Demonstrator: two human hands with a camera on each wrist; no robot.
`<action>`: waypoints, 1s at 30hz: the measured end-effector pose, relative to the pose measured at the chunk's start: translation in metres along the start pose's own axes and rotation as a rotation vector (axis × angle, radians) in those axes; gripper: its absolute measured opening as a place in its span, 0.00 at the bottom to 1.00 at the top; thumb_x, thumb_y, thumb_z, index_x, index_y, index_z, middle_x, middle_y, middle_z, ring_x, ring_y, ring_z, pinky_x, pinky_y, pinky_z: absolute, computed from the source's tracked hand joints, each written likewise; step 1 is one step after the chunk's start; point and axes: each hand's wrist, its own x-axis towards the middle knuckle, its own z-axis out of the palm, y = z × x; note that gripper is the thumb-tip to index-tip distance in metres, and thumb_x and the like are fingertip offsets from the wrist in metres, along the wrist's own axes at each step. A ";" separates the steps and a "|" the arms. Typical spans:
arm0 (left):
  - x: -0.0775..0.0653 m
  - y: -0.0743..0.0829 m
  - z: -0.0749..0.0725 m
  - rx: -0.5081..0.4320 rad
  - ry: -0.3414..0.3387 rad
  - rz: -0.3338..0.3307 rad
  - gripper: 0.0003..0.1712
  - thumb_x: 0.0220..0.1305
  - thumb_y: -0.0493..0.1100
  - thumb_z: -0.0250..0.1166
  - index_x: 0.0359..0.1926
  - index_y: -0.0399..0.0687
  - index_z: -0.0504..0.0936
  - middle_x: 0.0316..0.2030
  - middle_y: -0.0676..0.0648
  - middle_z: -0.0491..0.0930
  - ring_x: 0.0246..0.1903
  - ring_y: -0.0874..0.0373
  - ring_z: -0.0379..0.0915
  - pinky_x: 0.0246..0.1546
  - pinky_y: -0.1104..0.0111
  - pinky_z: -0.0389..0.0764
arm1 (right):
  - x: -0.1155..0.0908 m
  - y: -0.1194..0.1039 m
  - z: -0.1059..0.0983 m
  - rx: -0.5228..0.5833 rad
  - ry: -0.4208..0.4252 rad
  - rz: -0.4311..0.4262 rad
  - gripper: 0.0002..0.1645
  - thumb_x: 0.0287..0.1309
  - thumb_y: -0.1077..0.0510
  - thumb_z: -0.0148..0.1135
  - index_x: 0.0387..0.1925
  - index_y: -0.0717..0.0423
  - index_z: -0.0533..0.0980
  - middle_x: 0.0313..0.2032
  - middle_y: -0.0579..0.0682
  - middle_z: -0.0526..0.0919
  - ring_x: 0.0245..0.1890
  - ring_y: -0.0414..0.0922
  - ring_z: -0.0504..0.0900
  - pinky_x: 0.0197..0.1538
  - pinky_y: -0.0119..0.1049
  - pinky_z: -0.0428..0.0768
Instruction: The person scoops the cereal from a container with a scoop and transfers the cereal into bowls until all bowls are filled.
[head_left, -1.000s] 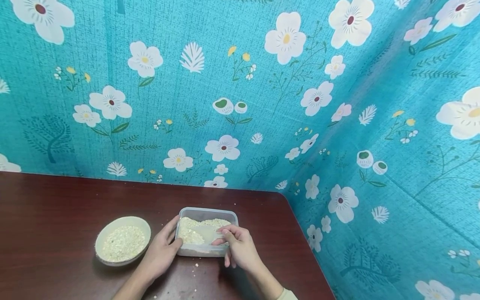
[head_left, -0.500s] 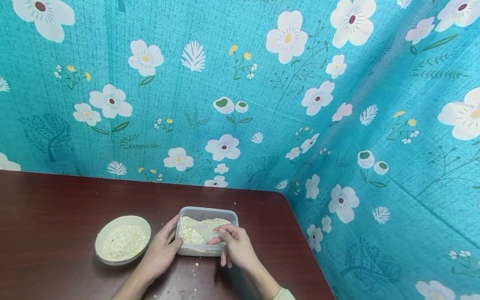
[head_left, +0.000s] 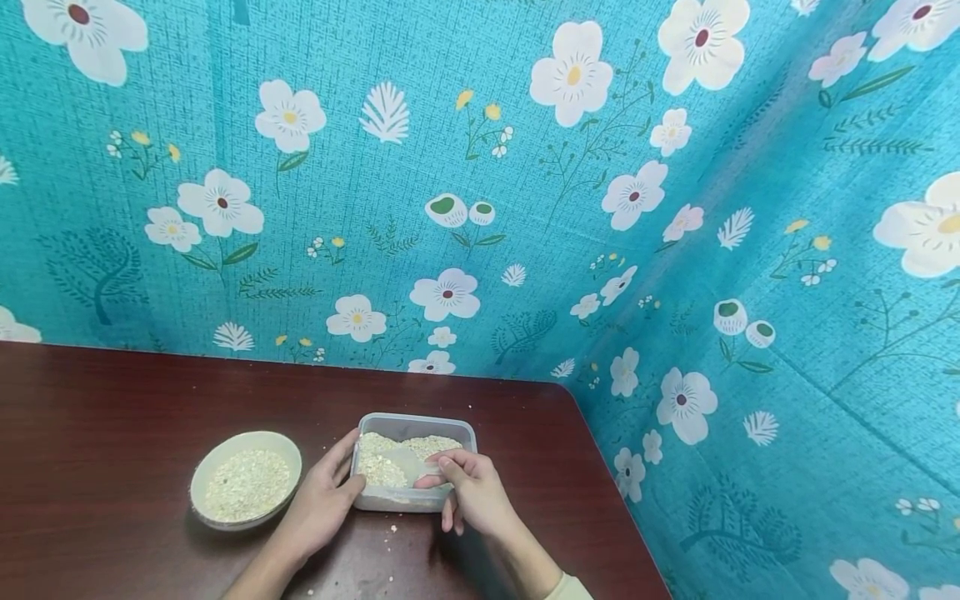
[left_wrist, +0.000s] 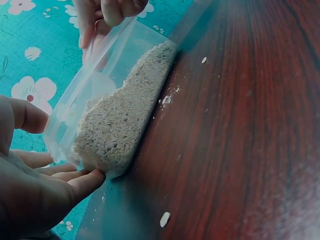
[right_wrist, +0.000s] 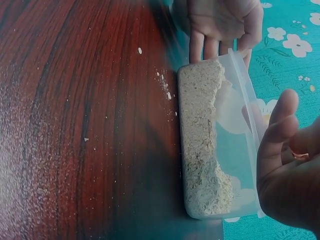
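A translucent plastic food container point(head_left: 405, 500) partly filled with oat flakes point(head_left: 384, 472) stands on the table. My left hand point(head_left: 322, 498) holds its left end, thumb at the near corner and fingers along the side; the left wrist view shows the fingertips against the wall. My right hand point(head_left: 472, 492) reaches over the near rim and pinches a pale translucent scoop point(head_left: 405, 461), whose head lies in the oats. Through the container wall, the right wrist view shows the scoop's rounded head point(right_wrist: 232, 111). The fingers cover its handle.
Left of the container stands a pale bowl point(head_left: 202, 483) holding more oat flakes. Scattered flakes point(left_wrist: 165, 219) lie on the dark red wooden table point(head_left: 112, 433) near the container. A turquoise flowered cloth point(head_left: 480, 250) hangs behind the table and along its right side.
My right hand has shifted slightly left with the scoop, then stays nearly still. The left hand, container and bowl keep their places.
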 end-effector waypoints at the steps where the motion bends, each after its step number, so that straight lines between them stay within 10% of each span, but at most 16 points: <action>1: 0.000 0.000 0.000 0.001 -0.001 0.004 0.40 0.66 0.27 0.52 0.77 0.34 0.52 0.76 0.34 0.52 0.72 0.42 0.52 0.68 0.55 0.61 | 0.000 0.000 0.000 0.005 0.006 0.008 0.18 0.77 0.59 0.49 0.52 0.71 0.75 0.39 0.67 0.87 0.07 0.36 0.73 0.08 0.25 0.67; 30: 0.000 0.003 -0.004 -0.004 0.003 0.011 0.40 0.68 0.29 0.55 0.77 0.33 0.52 0.75 0.33 0.52 0.73 0.41 0.51 0.70 0.55 0.59 | -0.005 0.007 -0.007 0.235 0.110 0.046 0.18 0.76 0.62 0.45 0.54 0.74 0.72 0.39 0.65 0.87 0.07 0.34 0.71 0.09 0.23 0.68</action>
